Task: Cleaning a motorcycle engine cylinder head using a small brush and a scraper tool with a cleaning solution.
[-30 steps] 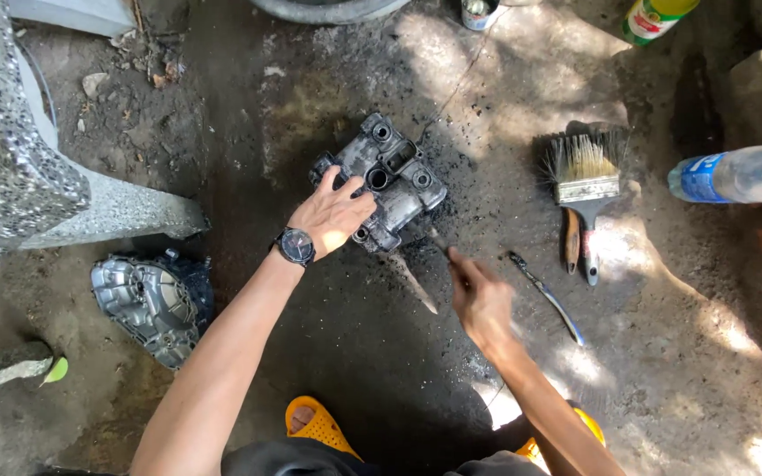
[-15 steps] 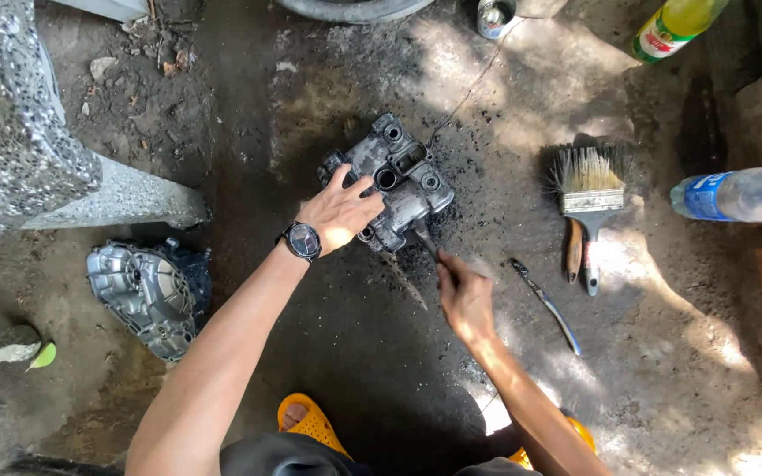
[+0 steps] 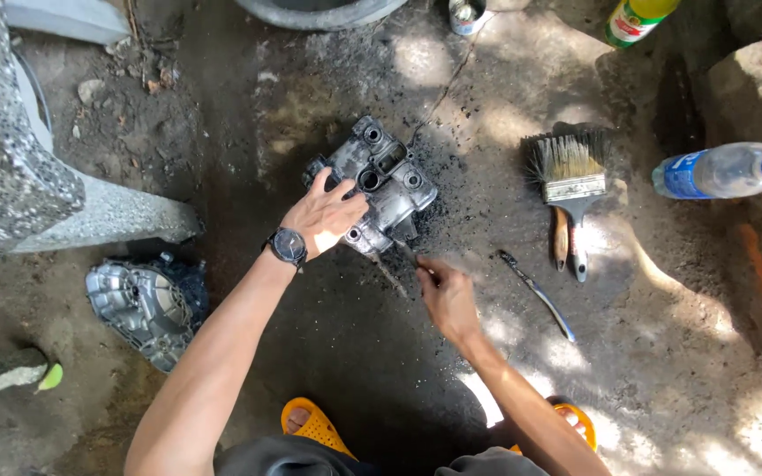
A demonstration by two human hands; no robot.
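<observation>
1. The engine cover (image 3: 385, 181) is a cast grey metal block with round bolt holes and bored openings, its surface dull, streaked and caked with black grime. It lies on the concrete floor (image 3: 663, 353), in a dark oily patch strewn with black crumbs.
2. The left hand (image 3: 328, 219), a dark wristwatch (image 3: 289, 246) on its wrist, lies flat on the cover's near left end, fingers spread and pressed onto the metal.
3. The right hand (image 3: 445, 295) is closed on a thin dark tool (image 3: 406, 253), whose tip meets the cover's near edge.
4. To the right lie a wide, dirty bristle paintbrush (image 3: 569, 181), a slim metal rod (image 3: 537, 295) and a clear plastic bottle (image 3: 720, 172).
5. A ribbed, silvery metal casing (image 3: 138, 308) sits well apart at the left.
</observation>
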